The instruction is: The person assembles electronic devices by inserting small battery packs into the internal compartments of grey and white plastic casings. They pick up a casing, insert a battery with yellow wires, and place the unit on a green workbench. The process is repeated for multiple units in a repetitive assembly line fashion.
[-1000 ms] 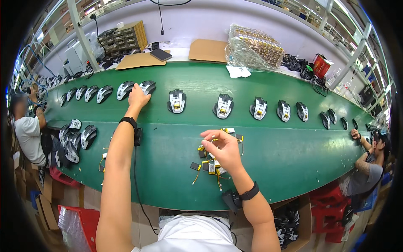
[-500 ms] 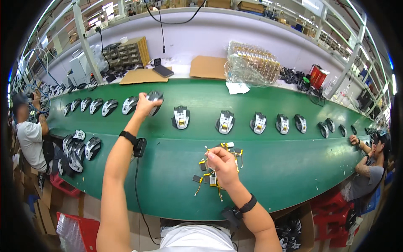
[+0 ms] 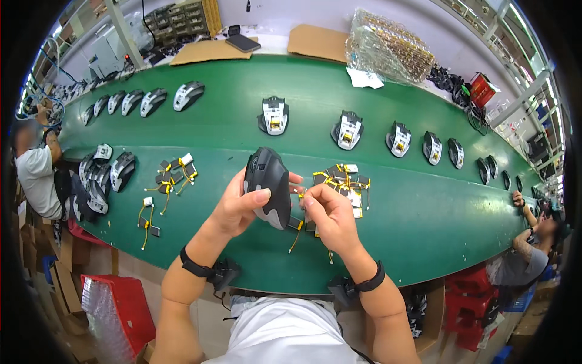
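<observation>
My left hand (image 3: pixel 235 209) is wrapped round a black and grey computer mouse (image 3: pixel 270 182), held tilted above the front of the green bench. Its dark top shell faces me, so the underside is hidden. Close beside the mouse's right flank, my right hand (image 3: pixel 333 221) pinches the small end of a battery wire (image 3: pixel 301 196); the rest of that wire is hard to make out. Behind and partly under the right hand lies a heap of small flat batteries (image 3: pixel 339 177) with yellow and red leads.
More batteries (image 3: pixel 176 173) lie left of the mouse. A row of mice crosses the bench, some, like this upturned mouse (image 3: pixel 274 116), showing open undersides. Stacked mice (image 3: pixel 100 176) lie at the left. People sit at both ends. Cardboard (image 3: pixel 318 42) and a plastic-wrapped bundle (image 3: pixel 388 48) stand behind.
My left hand has brought the mouse from the far row back toward me. My right hand stays pinched near the batteries, now beside the mouse. The view has tipped downward.
</observation>
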Action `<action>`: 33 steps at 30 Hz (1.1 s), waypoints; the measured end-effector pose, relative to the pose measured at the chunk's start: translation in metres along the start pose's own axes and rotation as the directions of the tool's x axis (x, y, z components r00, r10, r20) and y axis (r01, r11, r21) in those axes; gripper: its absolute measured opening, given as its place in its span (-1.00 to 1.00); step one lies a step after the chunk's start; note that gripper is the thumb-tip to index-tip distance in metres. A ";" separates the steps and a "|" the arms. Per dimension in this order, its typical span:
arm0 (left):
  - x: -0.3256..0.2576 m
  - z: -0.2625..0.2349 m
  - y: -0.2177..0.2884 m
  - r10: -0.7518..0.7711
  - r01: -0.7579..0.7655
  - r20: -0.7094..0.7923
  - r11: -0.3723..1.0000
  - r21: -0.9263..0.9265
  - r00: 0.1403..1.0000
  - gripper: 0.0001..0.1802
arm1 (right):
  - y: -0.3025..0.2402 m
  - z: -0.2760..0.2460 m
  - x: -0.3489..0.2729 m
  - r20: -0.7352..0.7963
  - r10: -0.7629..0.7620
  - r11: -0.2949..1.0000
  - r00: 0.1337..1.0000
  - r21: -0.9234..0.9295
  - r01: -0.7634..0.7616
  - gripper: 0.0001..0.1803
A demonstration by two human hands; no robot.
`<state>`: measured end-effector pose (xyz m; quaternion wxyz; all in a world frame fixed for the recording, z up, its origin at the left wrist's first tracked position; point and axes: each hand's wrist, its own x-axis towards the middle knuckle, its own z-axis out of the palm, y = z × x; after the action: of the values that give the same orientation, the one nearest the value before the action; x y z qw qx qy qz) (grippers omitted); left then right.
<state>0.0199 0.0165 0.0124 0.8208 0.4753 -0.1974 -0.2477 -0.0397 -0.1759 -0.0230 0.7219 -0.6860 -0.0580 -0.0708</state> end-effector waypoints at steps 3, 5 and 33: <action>-0.005 -0.011 -0.005 -0.087 0.087 0.007 0.995 -0.041 0.996 -0.25 | 0.001 0.002 0.001 -0.029 0.033 0.996 0.999 -0.078 -0.035 -0.83; -0.005 -0.008 -0.004 -0.158 0.154 -0.066 0.986 -0.061 0.985 -0.24 | 0.005 0.005 0.003 -0.097 -0.018 0.986 0.995 -0.167 0.001 -0.85; 0.003 -0.024 -0.020 -0.237 0.203 -0.206 0.964 -0.175 0.950 -0.48 | -0.018 0.018 0.002 0.231 -0.372 0.683 0.899 -0.587 0.434 -0.81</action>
<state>0.0311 0.0228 -0.0165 0.8387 0.4557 -0.0296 -0.2966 -0.0411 -0.1593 -0.0040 0.4156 -0.8584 -0.2141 -0.2111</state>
